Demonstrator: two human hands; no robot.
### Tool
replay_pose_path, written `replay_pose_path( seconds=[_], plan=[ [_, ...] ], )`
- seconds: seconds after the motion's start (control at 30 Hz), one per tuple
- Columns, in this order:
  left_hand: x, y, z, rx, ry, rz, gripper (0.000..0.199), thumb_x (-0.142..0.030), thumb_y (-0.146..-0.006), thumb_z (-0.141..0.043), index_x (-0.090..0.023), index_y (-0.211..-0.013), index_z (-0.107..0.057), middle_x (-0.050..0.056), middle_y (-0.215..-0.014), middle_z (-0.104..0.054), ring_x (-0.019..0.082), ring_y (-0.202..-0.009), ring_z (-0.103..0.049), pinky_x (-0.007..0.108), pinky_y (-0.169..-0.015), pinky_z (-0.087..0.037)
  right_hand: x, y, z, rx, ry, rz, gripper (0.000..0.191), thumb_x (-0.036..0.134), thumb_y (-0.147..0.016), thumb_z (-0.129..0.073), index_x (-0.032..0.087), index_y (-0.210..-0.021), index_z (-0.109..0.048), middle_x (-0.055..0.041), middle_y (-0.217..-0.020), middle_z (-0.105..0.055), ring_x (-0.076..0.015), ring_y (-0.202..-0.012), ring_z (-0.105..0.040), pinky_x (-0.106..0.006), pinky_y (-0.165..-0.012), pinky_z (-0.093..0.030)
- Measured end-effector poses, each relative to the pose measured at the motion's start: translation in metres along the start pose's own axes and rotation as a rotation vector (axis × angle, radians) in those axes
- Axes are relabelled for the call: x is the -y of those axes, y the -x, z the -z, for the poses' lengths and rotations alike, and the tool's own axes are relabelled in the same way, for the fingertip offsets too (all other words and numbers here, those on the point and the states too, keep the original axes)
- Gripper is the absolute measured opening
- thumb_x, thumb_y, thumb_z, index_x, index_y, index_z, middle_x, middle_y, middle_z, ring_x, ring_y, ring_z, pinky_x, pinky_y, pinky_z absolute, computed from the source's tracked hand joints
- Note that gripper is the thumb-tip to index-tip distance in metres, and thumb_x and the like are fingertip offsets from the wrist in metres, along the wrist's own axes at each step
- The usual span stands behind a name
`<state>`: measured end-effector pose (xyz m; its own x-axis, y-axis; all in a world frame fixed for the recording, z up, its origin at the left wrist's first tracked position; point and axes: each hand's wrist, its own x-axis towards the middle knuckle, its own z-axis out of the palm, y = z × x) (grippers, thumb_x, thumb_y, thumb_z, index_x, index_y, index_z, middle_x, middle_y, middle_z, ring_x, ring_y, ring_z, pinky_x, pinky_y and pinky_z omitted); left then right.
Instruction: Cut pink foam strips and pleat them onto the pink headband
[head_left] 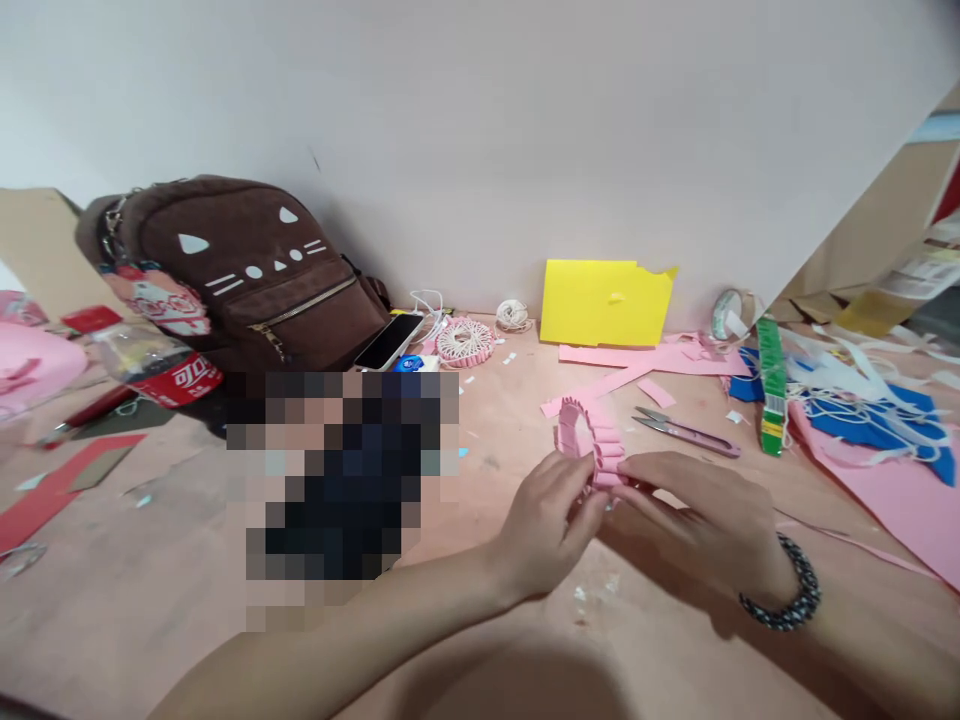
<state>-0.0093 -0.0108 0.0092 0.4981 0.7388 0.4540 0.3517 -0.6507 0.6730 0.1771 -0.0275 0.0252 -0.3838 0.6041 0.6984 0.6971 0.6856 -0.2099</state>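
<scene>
A pink ring of looped foam or paper strip [607,440] stands on its edge above the table, pinched from both sides. My left hand [547,515] grips its lower left part between thumb and fingers. From the right, my right hand [694,510] pinches the lower right edge, and a dark beaded bracelet [787,590] circles that wrist. The fingertips of both hands nearly meet and hide the ring's lowest part. Just beyond my right hand lies a pair of thread snips [690,432] with its blades pointing left.
Pink strips [645,357] and a yellow sheet [604,303] lie at the back, near a tape roll [729,315], a string ball [513,316] and a string-woven pink ring [464,343]. A brown backpack [247,270], phone [390,340] and cola bottle [169,370] stand left. Blue scraps [862,410] lie right.
</scene>
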Motion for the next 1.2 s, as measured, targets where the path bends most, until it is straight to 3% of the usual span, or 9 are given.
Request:
replay_pose_path(
  seconds=[0.23,0.4,0.6,0.7,0.83,0.93,1.03,1.13,1.2],
  plan=[
    [0.008,0.003,-0.006,0.015,-0.091,-0.103,0.014,-0.021,-0.093,-0.039,-0.015,-0.097,-0.051,0.006,-0.077,-0.057,0.019,-0.073,-0.051,0.031,-0.064,-0.042,-0.009,0.017,-0.008,0.085,0.044,-0.020,0.025,0.026,-0.096,-0.042,0.023,-0.093,-0.066,-0.0042,-0.084,-0.075,-0.0174,-0.074,-0.072,-0.027,-0.066,-0.059],
    [0.009,0.004,-0.009,-0.026,-0.151,-0.149,0.020,-0.020,-0.092,-0.038,-0.011,-0.106,-0.050,0.008,-0.077,-0.059,0.020,-0.071,-0.052,0.033,-0.063,-0.045,-0.001,0.013,-0.003,0.078,0.016,-0.085,0.019,0.028,-0.093,-0.049,0.020,-0.090,-0.066,-0.0060,-0.082,-0.075,-0.0172,-0.073,-0.072,-0.024,-0.067,-0.059],
    [0.007,0.004,-0.009,-0.009,-0.169,-0.124,0.025,-0.020,-0.093,-0.036,-0.010,-0.109,-0.052,0.009,-0.077,-0.061,0.021,-0.072,-0.055,0.034,-0.064,-0.048,0.005,0.013,-0.008,0.022,-0.097,-0.248,0.005,0.024,-0.085,-0.061,0.025,-0.088,-0.065,-0.0008,-0.081,-0.073,-0.0153,-0.071,-0.070,-0.023,-0.064,-0.059],
    [0.004,0.003,-0.006,0.014,-0.163,-0.106,0.028,-0.021,-0.094,-0.036,-0.008,-0.112,-0.053,0.010,-0.080,-0.062,0.022,-0.075,-0.056,0.034,-0.066,-0.048,0.005,0.015,-0.015,-0.042,-0.299,-0.448,0.016,0.024,-0.078,-0.070,0.028,-0.093,-0.063,0.0016,-0.080,-0.071,-0.0145,-0.067,-0.068,-0.023,-0.059,-0.058],
    [0.005,0.003,-0.003,0.065,-0.195,-0.137,0.032,-0.024,-0.096,-0.033,-0.008,-0.113,-0.055,0.012,-0.089,-0.066,0.022,-0.080,-0.057,0.036,-0.070,-0.048,0.002,0.014,-0.022,-0.018,-0.876,-0.774,0.035,0.025,-0.075,-0.074,0.031,-0.105,-0.057,0.0023,-0.081,-0.070,-0.0137,-0.059,-0.066,-0.021,-0.048,-0.055],
    [0.008,0.004,-0.007,0.061,-0.249,-0.165,0.030,-0.027,-0.097,-0.036,-0.010,-0.110,-0.057,0.011,-0.091,-0.067,0.021,-0.079,-0.057,0.036,-0.070,-0.046,-0.004,0.015,-0.025,0.037,-1.034,-0.903,0.044,0.023,-0.070,-0.078,0.030,-0.109,-0.059,-0.0012,-0.089,-0.071,-0.0169,-0.071,-0.069,-0.026,-0.060,-0.058],
    [0.004,-0.001,-0.007,0.092,-0.314,-0.147,0.032,-0.036,-0.095,-0.042,-0.013,-0.110,-0.057,0.008,-0.086,-0.067,0.022,-0.077,-0.057,0.036,-0.068,-0.045,-0.010,0.018,-0.030,0.094,-1.117,-0.964,0.031,0.027,-0.070,-0.078,0.027,-0.098,-0.065,-0.0020,-0.085,-0.071,-0.0197,-0.074,-0.069,-0.031,-0.066,-0.059],
    [-0.006,-0.018,0.020,0.147,-0.315,-0.041,0.034,-0.046,-0.088,-0.054,-0.016,-0.105,-0.059,0.007,-0.092,-0.067,0.023,-0.082,-0.058,0.036,-0.070,-0.045,-0.012,0.018,-0.033,0.050,-1.237,-1.070,0.023,0.035,-0.075,-0.073,0.026,-0.094,-0.062,-0.0015,-0.082,-0.069,-0.0186,-0.069,-0.067,-0.035,-0.065,-0.058],
    [-0.008,-0.032,0.061,0.144,-0.343,0.133,0.027,-0.042,-0.083,-0.061,-0.021,-0.099,-0.060,0.004,-0.093,-0.066,0.022,-0.085,-0.059,0.033,-0.072,-0.045,-0.013,0.015,-0.034,0.006,-1.282,-1.124,0.020,0.038,-0.078,-0.070,0.024,-0.088,-0.060,0.0009,-0.072,-0.063,-0.0151,-0.062,-0.061,-0.032,-0.060,-0.055]
  ],
)
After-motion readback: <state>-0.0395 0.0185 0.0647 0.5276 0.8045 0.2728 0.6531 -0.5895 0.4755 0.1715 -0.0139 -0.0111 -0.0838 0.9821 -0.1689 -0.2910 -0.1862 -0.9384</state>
